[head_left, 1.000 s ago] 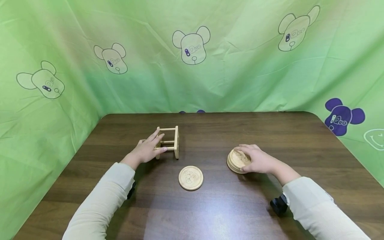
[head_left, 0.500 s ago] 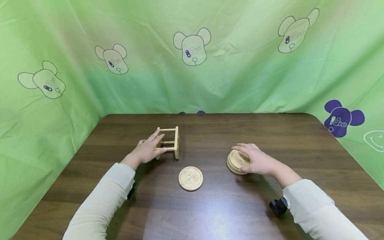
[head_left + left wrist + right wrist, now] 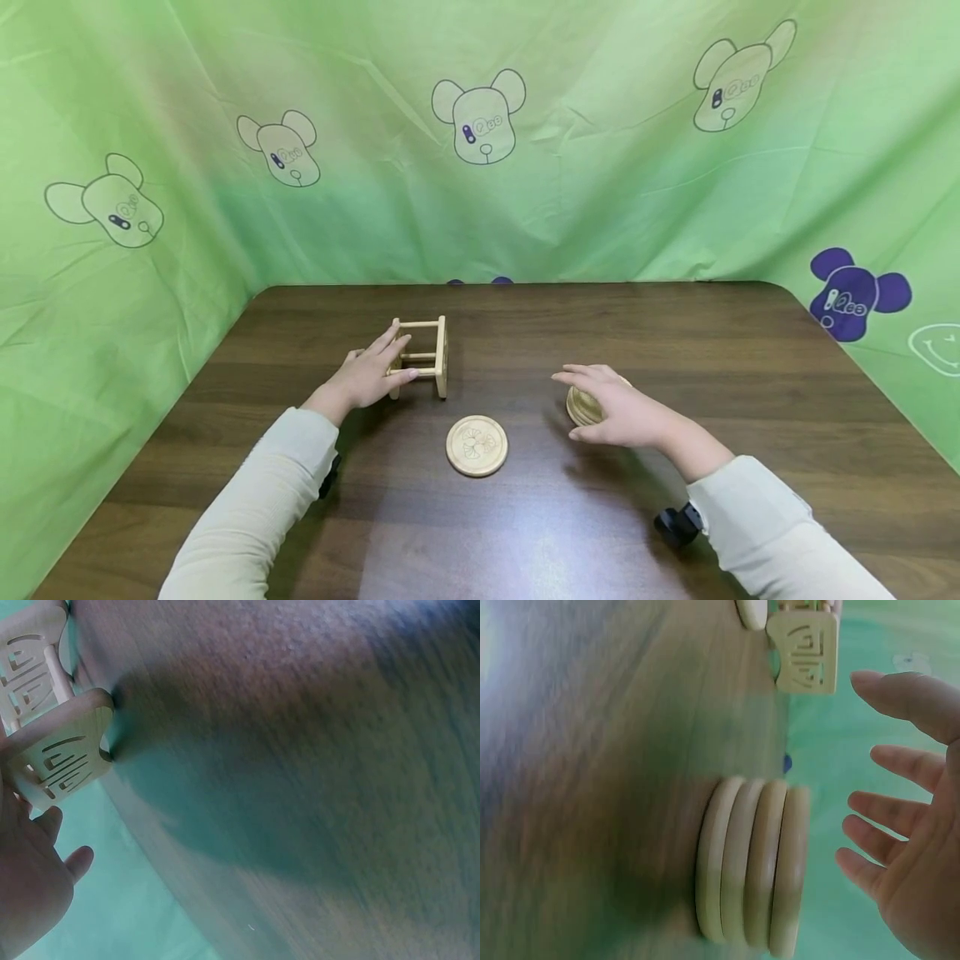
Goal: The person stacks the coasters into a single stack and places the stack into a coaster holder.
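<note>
My left hand (image 3: 363,380) grips the near-left side of a small wooden coaster rack (image 3: 442,358), thumb along its front bar and fingers over the side panel. Cut-out slots mark the rack's panel in the left wrist view, and no coaster shows between its bars. A round wooden coaster (image 3: 477,447) with a carved leaf pattern lies flat in front of it. To the right, my right hand (image 3: 626,410) hovers over a stack of coasters (image 3: 582,407), partly covering it. In the right wrist view, the spread fingers are apart from the stacked coasters (image 3: 754,862).
Everything rests on a dark wood-grain table (image 3: 517,533). A green curtain (image 3: 375,225) with bear-head prints hangs behind the table's far edge and along its sides. Black wrist cameras, one at each sleeve, hang near the tabletop; the right one (image 3: 677,527) is lowest.
My right hand has come off the coaster stack and shifted left, its fingers opening out above it. The left hand, the rack and the single coaster have stayed put.
</note>
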{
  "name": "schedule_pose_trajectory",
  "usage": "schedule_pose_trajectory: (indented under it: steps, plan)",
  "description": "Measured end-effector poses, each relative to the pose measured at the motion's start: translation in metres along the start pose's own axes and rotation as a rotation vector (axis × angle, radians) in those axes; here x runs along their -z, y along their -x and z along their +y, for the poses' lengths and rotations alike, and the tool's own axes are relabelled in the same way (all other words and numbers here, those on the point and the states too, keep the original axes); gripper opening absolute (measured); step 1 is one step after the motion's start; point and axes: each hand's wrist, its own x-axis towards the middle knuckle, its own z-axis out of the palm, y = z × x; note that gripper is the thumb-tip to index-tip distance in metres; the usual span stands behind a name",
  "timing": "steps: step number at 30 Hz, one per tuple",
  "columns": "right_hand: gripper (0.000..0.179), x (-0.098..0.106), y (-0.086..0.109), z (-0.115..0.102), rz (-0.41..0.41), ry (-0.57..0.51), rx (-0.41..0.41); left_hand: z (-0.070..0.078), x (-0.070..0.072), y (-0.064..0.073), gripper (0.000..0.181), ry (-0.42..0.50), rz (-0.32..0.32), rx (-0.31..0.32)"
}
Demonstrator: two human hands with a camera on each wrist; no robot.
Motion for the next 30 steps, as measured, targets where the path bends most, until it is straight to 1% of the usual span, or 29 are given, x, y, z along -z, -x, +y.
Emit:
schedule_pose_trajectory:
  steps: [3,7,17,30]
  plan:
    - [0.065,-0.003,-0.002,-0.005,-0.016,0.006,0.010,0.000,0.000,0.001,0.069,0.008,0.000,-0.002]
    - [0.065,-0.008,-0.005,-0.012,-0.041,-0.017,0.025,-0.001,0.001,0.002,0.069,0.018,0.001,-0.001]
    - [0.065,-0.019,-0.011,-0.021,-0.053,-0.026,0.063,-0.002,-0.001,0.000,0.069,0.029,-0.001,-0.006]
    - [0.064,-0.037,-0.024,-0.033,-0.094,-0.070,0.098,0.001,0.003,0.000,0.067,0.011,-0.005,0.007]
